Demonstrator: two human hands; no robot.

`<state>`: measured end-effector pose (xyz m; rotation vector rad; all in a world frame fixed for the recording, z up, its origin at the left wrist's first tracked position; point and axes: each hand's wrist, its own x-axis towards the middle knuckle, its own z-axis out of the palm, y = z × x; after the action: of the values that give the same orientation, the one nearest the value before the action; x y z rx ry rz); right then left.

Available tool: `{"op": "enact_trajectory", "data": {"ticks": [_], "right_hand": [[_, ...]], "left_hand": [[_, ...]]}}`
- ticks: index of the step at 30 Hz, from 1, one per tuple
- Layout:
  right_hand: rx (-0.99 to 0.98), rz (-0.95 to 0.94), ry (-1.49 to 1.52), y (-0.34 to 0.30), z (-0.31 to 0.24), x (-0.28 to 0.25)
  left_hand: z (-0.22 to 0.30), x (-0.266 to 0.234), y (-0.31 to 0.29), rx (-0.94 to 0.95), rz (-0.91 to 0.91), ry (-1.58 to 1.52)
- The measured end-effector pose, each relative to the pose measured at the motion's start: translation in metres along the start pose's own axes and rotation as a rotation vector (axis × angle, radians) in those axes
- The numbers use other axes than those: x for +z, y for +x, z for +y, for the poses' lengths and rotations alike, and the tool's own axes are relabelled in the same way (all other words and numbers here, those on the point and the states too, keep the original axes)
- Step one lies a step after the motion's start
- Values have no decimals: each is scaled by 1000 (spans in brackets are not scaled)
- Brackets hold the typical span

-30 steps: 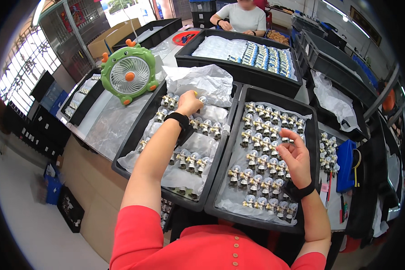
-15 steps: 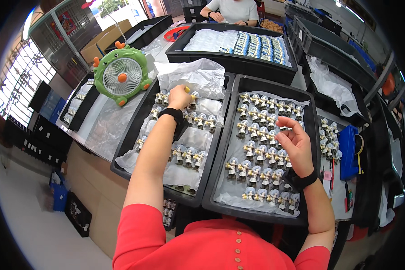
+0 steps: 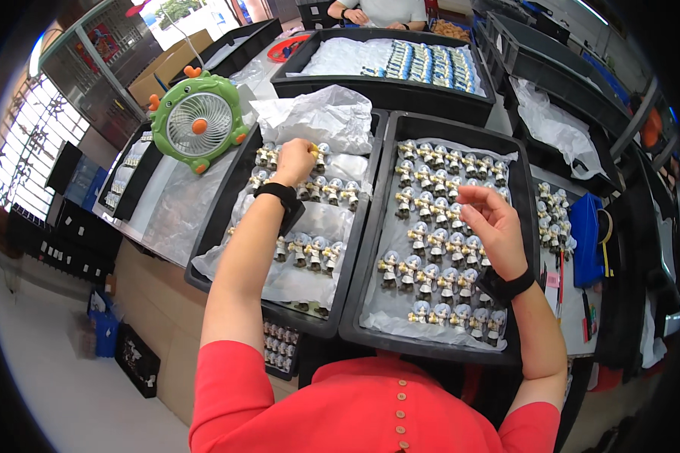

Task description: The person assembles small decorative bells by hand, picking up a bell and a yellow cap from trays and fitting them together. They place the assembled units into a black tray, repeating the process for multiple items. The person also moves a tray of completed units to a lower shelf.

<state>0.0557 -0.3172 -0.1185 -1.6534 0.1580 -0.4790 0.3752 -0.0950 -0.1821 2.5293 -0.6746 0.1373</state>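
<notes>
Small figurines with pale hair, white clothes and dark bases fill rows in the left tray (image 3: 327, 326) and the right tray (image 3: 423, 347), both black and lined with white sheeting. My left hand (image 3: 295, 161) reaches to the far part of the left tray. Its fingers are closed at a figurine (image 3: 321, 156) in the top row, and they partly hide it. Over the right side of the right tray hovers my right hand (image 3: 497, 230), thumb and fingers apart and nothing held. Beneath it stand more figurines (image 3: 447, 279).
Crumpled white sheeting (image 3: 317, 113) covers the left tray's far end. A green animal-shaped fan (image 3: 199, 124) stands to its left. Beyond lies a larger black tray (image 3: 385, 94) of blue-and-white pieces, with a person (image 3: 378, 13) behind. On the right are loose figurines (image 3: 554, 219) and a blue box (image 3: 588, 238).
The whole view has shifted slightly. My left hand stays at the top row of the left tray, and my right hand still hovers over the right tray.
</notes>
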Motion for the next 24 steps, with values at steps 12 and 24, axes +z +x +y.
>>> {"op": "enact_trajectory", "data": {"ticks": [12, 24], "right_hand": [[60, -113, -180, 0, 11, 1], [129, -932, -760, -29, -3, 24]], "left_hand": [[2, 4, -3, -68, -64, -38], [142, -65, -99, 137, -472, -925]]}}
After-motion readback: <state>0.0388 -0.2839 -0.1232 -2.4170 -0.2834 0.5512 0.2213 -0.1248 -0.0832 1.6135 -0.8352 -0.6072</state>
